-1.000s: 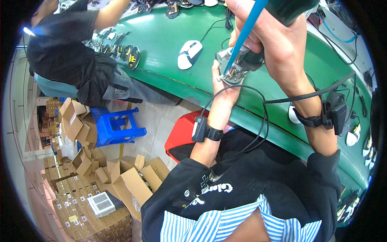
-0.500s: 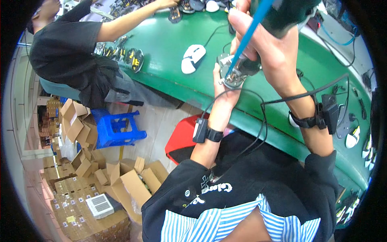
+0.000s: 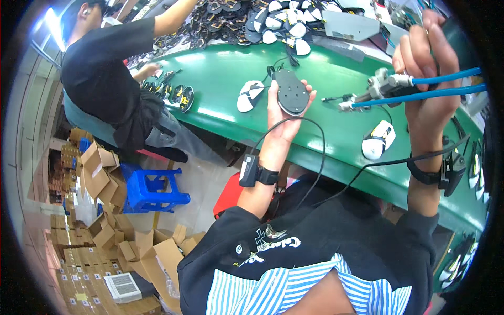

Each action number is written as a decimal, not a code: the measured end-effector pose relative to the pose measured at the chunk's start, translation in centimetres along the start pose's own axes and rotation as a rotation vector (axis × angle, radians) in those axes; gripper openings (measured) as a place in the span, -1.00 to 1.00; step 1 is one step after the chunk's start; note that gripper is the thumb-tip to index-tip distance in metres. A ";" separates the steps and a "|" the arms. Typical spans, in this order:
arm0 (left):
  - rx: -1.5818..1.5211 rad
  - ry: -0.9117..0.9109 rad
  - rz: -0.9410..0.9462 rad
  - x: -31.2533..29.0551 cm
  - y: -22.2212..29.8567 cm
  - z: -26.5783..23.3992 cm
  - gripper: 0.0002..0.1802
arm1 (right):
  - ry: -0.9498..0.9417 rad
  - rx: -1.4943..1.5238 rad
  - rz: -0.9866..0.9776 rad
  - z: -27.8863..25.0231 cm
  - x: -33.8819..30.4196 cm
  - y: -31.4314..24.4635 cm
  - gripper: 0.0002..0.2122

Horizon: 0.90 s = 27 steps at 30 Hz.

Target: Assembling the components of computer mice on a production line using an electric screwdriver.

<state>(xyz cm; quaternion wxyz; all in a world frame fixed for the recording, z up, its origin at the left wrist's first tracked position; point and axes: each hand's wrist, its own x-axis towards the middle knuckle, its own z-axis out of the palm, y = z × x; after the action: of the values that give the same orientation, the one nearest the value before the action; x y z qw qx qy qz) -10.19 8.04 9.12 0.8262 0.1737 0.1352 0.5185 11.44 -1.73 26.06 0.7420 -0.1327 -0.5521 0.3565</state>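
Observation:
My left hand point(image 3: 286, 126) holds a computer mouse base point(image 3: 292, 90), its dark underside with small holes turned up and a pale rim at the near end. The fingers wrap its right side and the thumb its left. To the right, my raised right hand point(image 3: 428, 63) is closed round a dark tool point(image 3: 457, 44), partly hidden at the picture's rim. A metal fitting point(image 3: 379, 86) with two blue hoses point(image 3: 446, 84) lies in front of that hand; how it joins the tool is unclear. A white mouse shell point(image 3: 250, 96) rests left of my left hand, another white shell point(image 3: 378, 139) below my right.
Piles of dark and white mouse parts point(image 3: 294, 18) cover the back of the green table point(image 3: 220, 60). At the left a person in black point(image 3: 113, 68) sits beside a tray of parts point(image 3: 182, 97). A blue stool point(image 3: 155, 191) and cardboard boxes point(image 3: 163, 252) stand on the floor.
My right hand has moved right, away from my left, with the tool. The mouse base has turned, its dark underside now in full sight. My head view has shifted, showing more of the table's back.

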 end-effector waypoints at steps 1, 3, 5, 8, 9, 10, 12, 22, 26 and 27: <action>-0.015 -0.013 -0.005 -0.5 -0.6 0.8 -0.45 | -0.007 0.081 -0.003 0.9 0.2 -0.5 -0.76; -0.050 -0.003 -0.019 -1.3 -1.7 0.9 -0.48 | -0.027 0.054 -0.040 3.6 0.0 -0.4 -0.83; -0.091 -0.023 -0.032 -2.4 -2.1 2.5 -0.49 | 0.414 0.002 -0.058 7.9 0.1 -1.3 -0.76; -0.051 -0.008 -0.009 -3.9 -2.7 4.3 -0.50 | 0.127 0.067 -0.008 4.0 0.2 0.4 -0.79; -0.035 -0.011 -0.016 -4.2 -2.7 4.6 -0.48 | 0.080 0.170 0.062 3.8 0.1 0.7 -0.79; -0.031 0.008 -0.024 -4.5 -2.6 5.1 -0.49 | 0.077 0.171 0.066 4.4 0.1 0.6 -0.79; -0.030 0.005 -0.015 -4.7 -2.5 5.1 -0.49 | 0.197 0.005 0.096 5.9 0.0 0.2 -0.79; -0.005 0.025 -0.002 -4.9 -2.4 4.5 -0.50 | 0.050 0.105 0.072 3.7 0.0 2.1 -0.78; -0.019 0.035 -0.008 -4.9 -2.3 4.3 -0.49 | 0.037 0.165 0.077 4.8 0.1 2.1 -0.78; -0.020 0.028 -0.006 -4.8 -2.4 4.2 -0.50 | 0.101 0.204 0.086 5.3 0.1 2.0 -0.79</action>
<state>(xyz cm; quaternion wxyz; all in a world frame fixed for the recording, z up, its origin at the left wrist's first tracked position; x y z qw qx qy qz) -8.63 2.10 12.14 0.8274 0.1575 0.1421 0.5200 5.79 -1.25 26.84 0.7626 -0.0980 -0.4685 0.4352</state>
